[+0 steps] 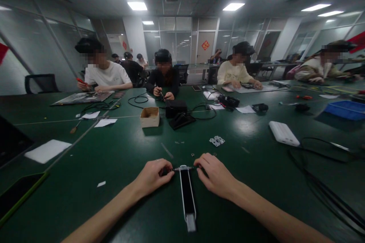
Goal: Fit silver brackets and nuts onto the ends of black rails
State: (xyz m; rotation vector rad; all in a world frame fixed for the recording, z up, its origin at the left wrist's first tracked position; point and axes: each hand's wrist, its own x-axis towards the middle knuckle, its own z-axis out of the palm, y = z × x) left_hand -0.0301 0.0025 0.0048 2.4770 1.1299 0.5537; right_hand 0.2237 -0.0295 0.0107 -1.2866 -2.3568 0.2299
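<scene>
Seemingly a metal pin (182, 168) between hands (151, 177) (216, 175)

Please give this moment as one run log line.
Left hand: grips thin metal rod | right hand: grips its other end | under: white-framed black bar

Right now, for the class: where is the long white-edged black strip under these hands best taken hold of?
Pinch the long white-edged black strip by its long edges near its pale near end, coming from the near side and above. It lies flat on the green table and looks narrow enough to pinch, while the left hand and right hand crowd the far end around a small metal rod.
</scene>
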